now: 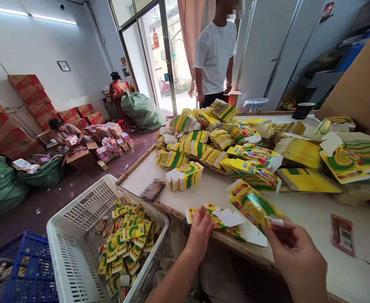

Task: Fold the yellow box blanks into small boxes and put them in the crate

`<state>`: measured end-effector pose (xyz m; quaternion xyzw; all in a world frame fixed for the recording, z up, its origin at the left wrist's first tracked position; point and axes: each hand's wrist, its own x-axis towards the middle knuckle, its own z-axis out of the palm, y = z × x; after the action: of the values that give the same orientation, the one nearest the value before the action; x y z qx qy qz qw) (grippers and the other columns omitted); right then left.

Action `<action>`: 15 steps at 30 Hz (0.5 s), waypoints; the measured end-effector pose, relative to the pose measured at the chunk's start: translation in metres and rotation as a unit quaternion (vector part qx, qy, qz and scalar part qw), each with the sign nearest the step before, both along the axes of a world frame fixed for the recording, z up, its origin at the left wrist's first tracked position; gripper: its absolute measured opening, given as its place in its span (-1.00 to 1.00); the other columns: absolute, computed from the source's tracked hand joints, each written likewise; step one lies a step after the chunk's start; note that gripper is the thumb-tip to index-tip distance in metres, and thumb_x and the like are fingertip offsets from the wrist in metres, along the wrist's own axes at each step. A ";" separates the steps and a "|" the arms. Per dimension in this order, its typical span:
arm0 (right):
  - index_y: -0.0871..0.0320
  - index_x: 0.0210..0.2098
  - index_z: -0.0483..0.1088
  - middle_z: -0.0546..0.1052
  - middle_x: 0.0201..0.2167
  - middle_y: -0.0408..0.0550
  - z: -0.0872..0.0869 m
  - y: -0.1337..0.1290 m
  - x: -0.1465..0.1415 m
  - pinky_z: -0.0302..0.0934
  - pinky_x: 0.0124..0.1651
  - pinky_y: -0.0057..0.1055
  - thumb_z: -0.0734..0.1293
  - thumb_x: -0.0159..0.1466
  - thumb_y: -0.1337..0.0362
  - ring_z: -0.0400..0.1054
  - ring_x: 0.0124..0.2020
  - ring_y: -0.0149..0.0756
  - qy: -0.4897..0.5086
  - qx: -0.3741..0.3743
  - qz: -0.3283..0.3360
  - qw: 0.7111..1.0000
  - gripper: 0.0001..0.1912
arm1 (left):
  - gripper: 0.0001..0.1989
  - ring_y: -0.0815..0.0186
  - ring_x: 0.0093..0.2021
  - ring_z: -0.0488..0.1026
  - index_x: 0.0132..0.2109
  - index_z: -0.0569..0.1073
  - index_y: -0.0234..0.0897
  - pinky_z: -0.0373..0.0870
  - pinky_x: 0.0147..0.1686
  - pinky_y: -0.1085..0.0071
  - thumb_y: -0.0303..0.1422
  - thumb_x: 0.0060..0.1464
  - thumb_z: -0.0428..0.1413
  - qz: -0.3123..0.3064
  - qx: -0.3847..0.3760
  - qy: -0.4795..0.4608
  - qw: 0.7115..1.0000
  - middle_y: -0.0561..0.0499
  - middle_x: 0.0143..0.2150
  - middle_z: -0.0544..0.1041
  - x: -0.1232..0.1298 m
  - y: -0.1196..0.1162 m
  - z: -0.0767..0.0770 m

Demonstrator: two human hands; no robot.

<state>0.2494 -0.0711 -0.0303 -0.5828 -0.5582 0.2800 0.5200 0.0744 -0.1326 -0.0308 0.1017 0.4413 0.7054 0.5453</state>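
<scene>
My right hand [294, 244] pinches the lower end of a flat yellow-green carton [251, 202], raised over the white table. My left hand [200, 229] is at the table's front edge, fingers bent together against some loose cartons [216, 216]; whether it grips one is hidden. Behind them, bundles of yellow cartons [200, 143] are heaped on the table [298, 210]. A short stack of cartons [185, 176] stands apart to the left. At lower left, a white basket [54, 235] holds many filled-looking small yellow boxes [124, 235].
A brown-red packet [342, 233] lies at the right, a black cup [303, 110] at the back. One person [216, 59] stands behind the table; two others sit among red boxes [30, 92] and green sacks [140, 111]. A blue crate [30, 269] is at lower left.
</scene>
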 end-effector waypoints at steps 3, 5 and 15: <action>0.11 -0.28 0.43 0.55 -0.44 -0.04 0.011 -0.034 -0.021 0.37 -0.35 -0.34 0.38 0.13 -0.12 0.43 -0.48 -0.24 0.025 0.038 0.121 0.992 -0.58 | -0.28 -0.01 0.35 0.20 0.12 0.44 -0.18 0.16 0.30 0.11 -0.02 -0.19 0.37 0.021 0.127 0.018 0.992 -0.17 0.31 0.33 0.007 -0.010 0.018; 0.11 -0.30 0.44 0.52 -0.47 -0.08 0.012 -0.059 -0.040 0.36 -0.38 -0.40 0.41 0.15 -0.06 0.41 -0.48 -0.28 0.053 0.035 0.231 0.971 -0.64 | -0.38 0.01 0.19 0.40 0.02 0.51 -0.21 0.26 0.23 0.07 0.03 -0.15 0.33 0.020 0.176 -0.024 0.984 -0.16 0.12 0.52 0.009 -0.018 0.033; 0.04 0.00 0.35 0.57 -0.11 0.05 -0.007 -0.095 -0.067 0.42 -0.08 -0.31 0.46 0.17 0.11 0.49 -0.10 -0.13 0.278 -0.103 0.360 0.884 -0.56 | -0.43 0.08 -0.22 0.57 -0.26 0.58 -0.31 0.43 -0.05 0.14 0.16 -0.10 0.22 0.082 0.146 0.035 0.985 -0.12 -0.34 0.61 -0.004 -0.038 0.047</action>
<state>0.1821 -0.1662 -0.0373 -0.2900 -0.5301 0.6546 0.4543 0.0709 -0.1704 0.0163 0.1687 0.3594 0.8004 0.4491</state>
